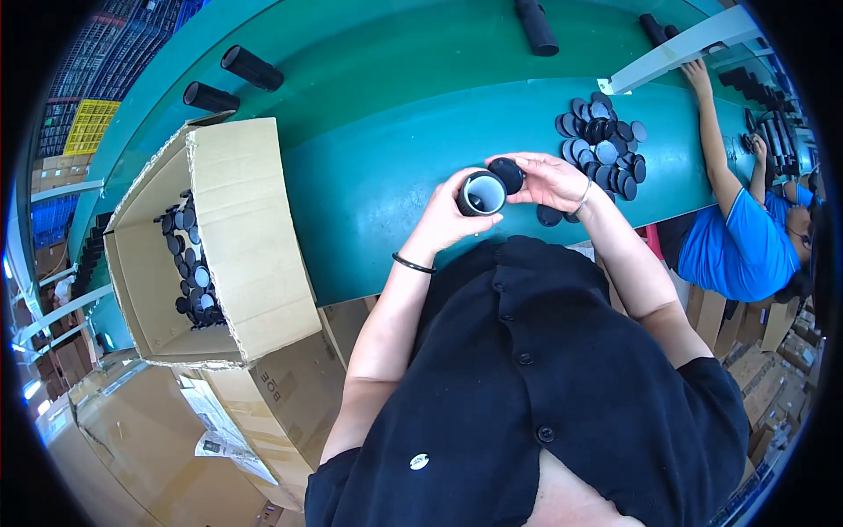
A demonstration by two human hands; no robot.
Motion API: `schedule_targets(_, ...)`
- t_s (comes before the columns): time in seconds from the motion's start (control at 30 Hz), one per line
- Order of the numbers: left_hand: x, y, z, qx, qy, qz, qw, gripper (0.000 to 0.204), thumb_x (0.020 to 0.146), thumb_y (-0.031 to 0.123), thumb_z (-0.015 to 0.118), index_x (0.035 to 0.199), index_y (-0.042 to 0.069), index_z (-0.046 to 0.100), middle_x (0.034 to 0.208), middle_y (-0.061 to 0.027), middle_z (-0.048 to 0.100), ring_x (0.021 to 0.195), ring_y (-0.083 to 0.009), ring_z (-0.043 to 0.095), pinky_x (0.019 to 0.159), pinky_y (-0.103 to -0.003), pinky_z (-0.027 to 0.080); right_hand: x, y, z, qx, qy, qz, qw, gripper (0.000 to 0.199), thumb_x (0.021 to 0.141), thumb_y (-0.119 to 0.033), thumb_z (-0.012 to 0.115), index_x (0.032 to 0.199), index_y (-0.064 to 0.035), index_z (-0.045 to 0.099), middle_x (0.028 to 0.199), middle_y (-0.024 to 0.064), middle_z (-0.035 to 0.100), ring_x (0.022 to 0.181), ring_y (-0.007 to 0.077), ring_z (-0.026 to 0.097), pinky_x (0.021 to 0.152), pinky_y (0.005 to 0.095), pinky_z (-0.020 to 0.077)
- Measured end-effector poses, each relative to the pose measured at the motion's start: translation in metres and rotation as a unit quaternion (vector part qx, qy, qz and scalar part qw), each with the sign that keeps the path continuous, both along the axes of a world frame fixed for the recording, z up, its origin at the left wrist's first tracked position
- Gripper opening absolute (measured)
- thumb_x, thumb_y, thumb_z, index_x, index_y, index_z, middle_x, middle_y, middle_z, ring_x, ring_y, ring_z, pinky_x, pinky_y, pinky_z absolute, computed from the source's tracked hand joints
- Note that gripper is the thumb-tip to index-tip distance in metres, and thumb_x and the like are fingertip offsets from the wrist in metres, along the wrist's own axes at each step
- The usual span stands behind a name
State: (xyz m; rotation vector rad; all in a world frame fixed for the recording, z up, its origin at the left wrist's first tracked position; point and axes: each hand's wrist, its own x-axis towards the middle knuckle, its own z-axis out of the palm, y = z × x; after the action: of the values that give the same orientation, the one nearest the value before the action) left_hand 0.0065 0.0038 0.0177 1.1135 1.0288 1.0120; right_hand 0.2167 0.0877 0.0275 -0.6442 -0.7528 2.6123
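Observation:
My left hand (445, 213) is wrapped round a short black cylinder (482, 195), its open mouth turned toward me and its inside pale. A small dark part shows within it. Right beside the mouth, my right hand (551, 183) holds a round black cap (507, 175) by its edge, tilted. Whether the cap touches the cylinder's rim I cannot tell. Another dark disc (550, 216) lies on the green table under my right wrist. Farther right is a loose pile of black round caps (606, 145), some with a greyish face up.
An open cardboard box (255, 237) with many black caps stands at the left. Black cylinders (252, 68) lie along the far side of the green table (369, 149). A white metal bar (685, 48) crosses at the right, near a co-worker in a blue shirt (742, 241).

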Motion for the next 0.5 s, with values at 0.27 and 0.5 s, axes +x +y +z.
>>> schedule_targets(0.27,0.011,0.000,-0.014,0.092,0.087,0.068,0.990,0.061,0.061,0.017,0.080,0.114,0.006,0.053,0.110,-0.0114,0.057,0.105,-0.0255,0.054,0.089,-0.037,0.045,-0.005,-0.004,0.012,0.302,-0.167,-0.086,0.935,0.045,0.088,-0.017,0.062,0.129,-0.0032,0.050,0.124,0.0100,0.054,0.112,0.0203,0.054,0.092,0.0335,0.0476)
schedule_targets(0.5,0.019,-0.005,-0.020,0.085,0.154,0.128,0.976,0.064,0.061,0.023,0.078,0.117,0.008,0.050,0.112,-0.0132,0.055,0.106,-0.0327,0.051,0.092,-0.043,0.041,-0.031,-0.031,0.046,0.663,-0.320,-0.042,0.675,0.047,0.072,-0.010,0.073,0.117,-0.0064,0.062,0.120,0.0117,0.056,0.109,0.0245,0.054,0.090,0.0329,0.0477)
